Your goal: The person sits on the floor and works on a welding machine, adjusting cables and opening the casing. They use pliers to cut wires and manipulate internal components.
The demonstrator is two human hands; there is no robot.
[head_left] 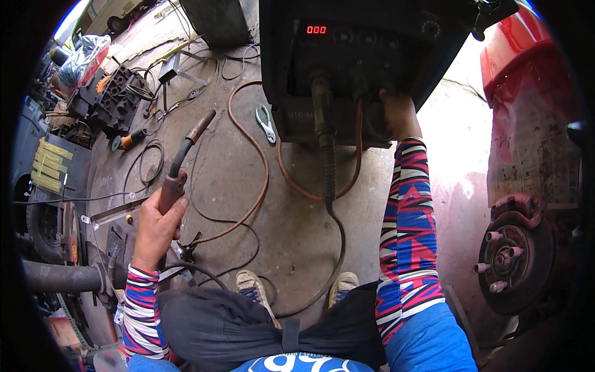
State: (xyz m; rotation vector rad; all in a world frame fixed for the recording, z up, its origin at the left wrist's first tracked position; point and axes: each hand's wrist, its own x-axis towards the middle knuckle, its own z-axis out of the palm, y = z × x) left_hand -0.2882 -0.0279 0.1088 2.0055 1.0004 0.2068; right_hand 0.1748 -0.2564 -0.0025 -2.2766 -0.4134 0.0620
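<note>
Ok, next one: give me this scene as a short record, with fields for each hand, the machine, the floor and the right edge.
Left hand: gripping a torch, nozzle pointing up and away from the person
Right hand: at the lower right of the machine's front; fingers too dark to make out
Machine: dark, red display lit, cables plugged into its front
Floor: pliers between a brown cable and the machine; grinder farther left
Right edge: brake disc below a red panel
</note>
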